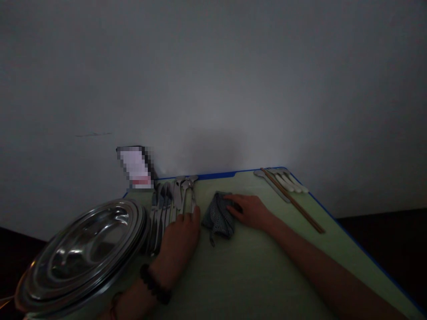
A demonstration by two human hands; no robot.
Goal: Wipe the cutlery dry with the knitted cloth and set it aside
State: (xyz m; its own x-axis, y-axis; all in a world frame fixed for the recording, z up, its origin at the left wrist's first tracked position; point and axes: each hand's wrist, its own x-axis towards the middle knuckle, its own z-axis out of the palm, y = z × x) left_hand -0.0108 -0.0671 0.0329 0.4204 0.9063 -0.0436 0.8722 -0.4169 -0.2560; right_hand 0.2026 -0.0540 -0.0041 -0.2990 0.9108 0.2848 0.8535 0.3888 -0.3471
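Note:
My left hand (182,234), with a dark beaded bracelet at the wrist, lies over the near ends of a row of metal cutlery (163,202). Its fingers bend down and their tips are hidden, with the thumb side against the rightmost handle; what it grips, if anything, cannot be seen. To its right, a crumpled grey mesh-patterned cloth (217,218) with a small loop rests on the table. The thumb and fingers of my right hand (250,210) pinch the cloth's right upper edge.
Stacked shiny metal plates (133,222) stand at the left. Behind the cutlery, a phone (135,164) leans against the wall. At the right lie wooden chopsticks (296,204), a metal utensil (271,184) and several white-handled utensils (288,182). The pale green table (260,266) has a blue edge.

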